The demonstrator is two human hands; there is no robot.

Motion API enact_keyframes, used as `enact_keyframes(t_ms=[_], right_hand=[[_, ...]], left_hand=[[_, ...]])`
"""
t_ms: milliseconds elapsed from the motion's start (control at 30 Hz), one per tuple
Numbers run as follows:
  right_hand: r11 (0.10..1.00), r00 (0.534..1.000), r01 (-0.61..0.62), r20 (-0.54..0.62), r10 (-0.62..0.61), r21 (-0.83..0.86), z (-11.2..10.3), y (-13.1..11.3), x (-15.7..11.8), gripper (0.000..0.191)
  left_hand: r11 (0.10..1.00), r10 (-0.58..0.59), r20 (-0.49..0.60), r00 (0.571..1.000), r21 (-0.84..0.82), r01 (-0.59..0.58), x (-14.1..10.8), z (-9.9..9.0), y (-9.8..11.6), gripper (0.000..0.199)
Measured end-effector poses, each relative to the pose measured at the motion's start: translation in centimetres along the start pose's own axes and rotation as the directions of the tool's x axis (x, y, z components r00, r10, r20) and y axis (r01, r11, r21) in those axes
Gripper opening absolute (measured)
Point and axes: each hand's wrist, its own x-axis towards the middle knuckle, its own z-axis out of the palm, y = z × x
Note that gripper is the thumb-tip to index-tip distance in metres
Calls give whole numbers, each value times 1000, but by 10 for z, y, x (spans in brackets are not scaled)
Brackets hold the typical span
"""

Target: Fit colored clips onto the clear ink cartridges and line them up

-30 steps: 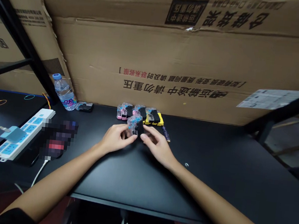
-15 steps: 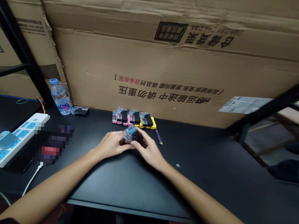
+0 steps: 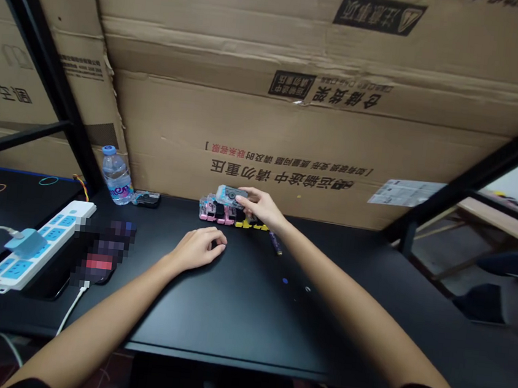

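My right hand (image 3: pixel 260 208) grips a small clear-and-black plastic device (image 3: pixel 227 196) with a round part on its face. The hand holds it raised over the back of the table, in front of the cardboard. Just below it stands a row of similar devices with pink bases (image 3: pixel 217 213) and yellow bases (image 3: pixel 251 223), partly hidden by the device and the hand. My left hand (image 3: pixel 198 248) rests on the black table (image 3: pixel 228 314), nearer to me than the row. Its fingers are loosely curled, the thumb is apart, and it holds nothing.
A water bottle (image 3: pixel 117 176) and another black-and-clear device (image 3: pixel 146 199) stand at the back left. On the left lie a white power strip (image 3: pixel 44 248) and a phone (image 3: pixel 99 257) with a cable. A dark pen-like stick (image 3: pixel 275 243) and a small blue disc (image 3: pixel 285 281) lie right of centre.
My right hand has carried the device away from my left hand, up and back over the row. My left hand has let go of it. A blue disc now shows on the table.
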Motion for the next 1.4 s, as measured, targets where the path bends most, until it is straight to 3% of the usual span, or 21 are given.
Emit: enact_keyframes(t_ms=[167,367,467,567,733,833,1000,1133,1300,1400], right_hand=[[987,994,-91,-69,83,-130,9,9,31,57],[926,990,-62,-144,8,-371,7,22,36,52],[908,980,8,-179,-91,-419,7,23,30,44],[879,939,105,-245,-242,-465,5,24,21,35],[866,839,144,-405,-363,-478,-18,33,-9,36],[882,821,141,-444,-358,-449,-37,42,-38,35],[935,874,72,-430,-227,-346,-47,58,-76,33],[969,896,16,-427,-122,-245,-42,72,-82,33],[971,937,-4,-341,-81,-240,-39,85,-80,43],[940,969,52,-210,-129,-336,-38,88,-82,52]], left_hand=[[1000,12,-19,1000,10,-11,0,1,-3,14],[1000,-12,-78,997,21,14,1,-2,0,13],[999,0,-181,984,34,6,2,-6,-3,13],[1000,11,-231,973,2,-11,2,-8,-10,17],[999,11,-209,978,-48,-21,3,-7,-17,23],[998,31,-172,985,-50,-40,4,-7,-17,32],[995,64,-109,992,-63,-71,5,-8,-19,34],[995,42,-115,993,-85,-52,4,-9,-17,26],[1000,-10,-272,962,-16,6,4,-12,-21,11],[993,-104,-354,929,8,114,6,-11,-32,32]])
